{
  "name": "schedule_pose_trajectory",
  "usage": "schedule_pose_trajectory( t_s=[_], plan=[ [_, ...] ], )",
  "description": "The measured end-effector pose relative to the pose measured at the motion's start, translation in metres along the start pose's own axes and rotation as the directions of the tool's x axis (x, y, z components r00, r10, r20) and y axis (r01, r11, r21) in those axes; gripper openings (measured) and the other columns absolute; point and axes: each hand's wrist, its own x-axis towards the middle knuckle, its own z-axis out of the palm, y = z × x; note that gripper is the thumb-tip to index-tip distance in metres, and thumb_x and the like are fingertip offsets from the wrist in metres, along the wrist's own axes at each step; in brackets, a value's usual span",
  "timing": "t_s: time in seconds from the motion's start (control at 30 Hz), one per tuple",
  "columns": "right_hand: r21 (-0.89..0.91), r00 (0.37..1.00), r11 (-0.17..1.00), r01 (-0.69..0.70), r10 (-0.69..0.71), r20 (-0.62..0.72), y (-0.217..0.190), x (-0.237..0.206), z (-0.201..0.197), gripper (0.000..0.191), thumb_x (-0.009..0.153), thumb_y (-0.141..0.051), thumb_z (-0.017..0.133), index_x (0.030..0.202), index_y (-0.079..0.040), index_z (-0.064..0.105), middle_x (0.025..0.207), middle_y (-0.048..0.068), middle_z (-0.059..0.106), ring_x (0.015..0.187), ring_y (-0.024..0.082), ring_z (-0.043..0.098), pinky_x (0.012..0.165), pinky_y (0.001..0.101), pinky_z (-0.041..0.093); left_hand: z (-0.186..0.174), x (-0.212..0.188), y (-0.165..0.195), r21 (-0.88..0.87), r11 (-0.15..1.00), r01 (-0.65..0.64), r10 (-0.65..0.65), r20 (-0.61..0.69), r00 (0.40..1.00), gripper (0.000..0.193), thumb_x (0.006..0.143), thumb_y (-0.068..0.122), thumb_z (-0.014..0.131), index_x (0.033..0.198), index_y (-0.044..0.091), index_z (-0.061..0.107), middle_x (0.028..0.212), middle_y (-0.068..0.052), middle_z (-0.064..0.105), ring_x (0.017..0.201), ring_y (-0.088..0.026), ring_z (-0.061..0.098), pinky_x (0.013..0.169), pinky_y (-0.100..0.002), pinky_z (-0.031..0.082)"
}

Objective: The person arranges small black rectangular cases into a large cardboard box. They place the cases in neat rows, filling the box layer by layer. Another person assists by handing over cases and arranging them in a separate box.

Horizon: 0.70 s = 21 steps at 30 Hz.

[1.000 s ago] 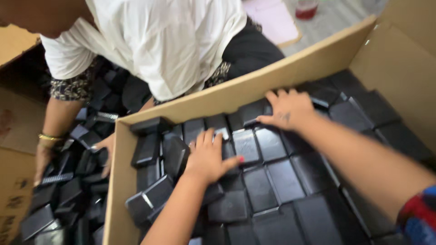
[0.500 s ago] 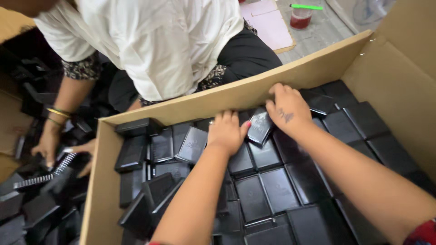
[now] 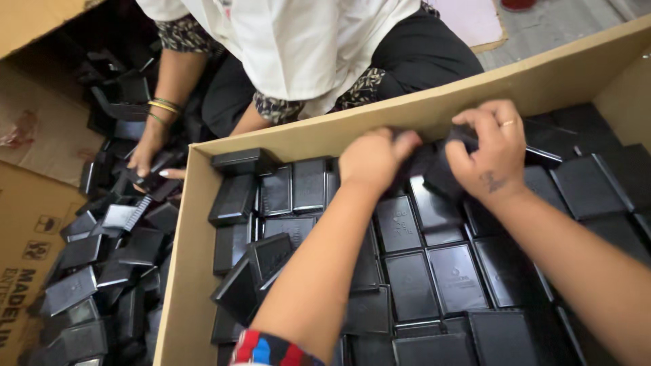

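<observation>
Both of my hands meet over a large cardboard box (image 3: 319, 139) packed with several flat black plastic cases. My left hand (image 3: 374, 157) and my right hand (image 3: 489, 152) both grip one black case (image 3: 434, 166), lifted near the box's far wall. A ring sits on a finger of my right hand. Rows of black cases (image 3: 434, 271) lie flat below my forearms; a few at the left (image 3: 254, 268) lie tilted.
A co-worker in a white top (image 3: 305, 47) sits behind the box, one hand (image 3: 144, 154) with bangles in a loose pile of black cases (image 3: 102, 257) at the left. A second cardboard box (image 3: 30, 224) stands at the far left.
My hands have come together and lifted one black case off the rows near the far wall; before, they lay flat and apart on the cases. The view has moved closer.
</observation>
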Motion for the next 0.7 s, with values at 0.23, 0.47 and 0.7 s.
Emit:
schedule_pose_trajectory(
  t_s=[0.23, 0.47, 0.7],
  plan=[
    [0.353, 0.969, 0.909, -0.223, 0.246, -0.02, 0.004, 0.008, 0.024, 0.04, 0.075, -0.017, 0.094, 0.101, -0.006, 0.066, 0.114, 0.01, 0.054, 0.094, 0.025, 0.06, 0.082, 0.0348, 0.053, 0.036, -0.014, -0.021, 0.435, 0.869, 0.235, -0.126, -0.266, 0.956, 0.065, 0.087, 0.067, 0.058, 0.113, 0.009, 0.07, 0.116, -0.009, 0.067, 0.114, -0.028, 0.06, 0.09, -0.046, 0.048],
    [0.061, 0.975, 0.982, -0.181, 0.171, 0.142, -0.007, -0.017, 0.048, 0.029, 0.079, -0.019, 0.088, 0.095, -0.003, 0.07, 0.102, 0.016, 0.063, 0.096, 0.035, 0.062, 0.083, 0.0461, 0.053, 0.05, -0.037, -0.021, 0.228, 0.972, -0.053, 0.144, -0.408, 0.902, 0.055, 0.1, 0.047, 0.056, 0.14, 0.009, 0.056, 0.134, -0.011, 0.058, 0.129, -0.031, 0.051, 0.109, -0.05, 0.038],
    [-0.712, 0.795, 0.659, 0.24, 0.288, 0.534, 0.008, 0.013, -0.009, 0.023, 0.102, -0.033, 0.061, 0.101, -0.014, 0.072, 0.104, 0.012, 0.07, 0.1, 0.029, 0.064, 0.086, 0.0451, 0.046, 0.074, -0.066, -0.004, 0.13, 0.954, -0.272, 0.277, -0.029, 0.96, 0.088, 0.095, 0.063, 0.049, 0.157, 0.005, 0.027, 0.167, -0.015, 0.02, 0.154, -0.033, 0.014, 0.12, -0.059, 0.006]
  ],
)
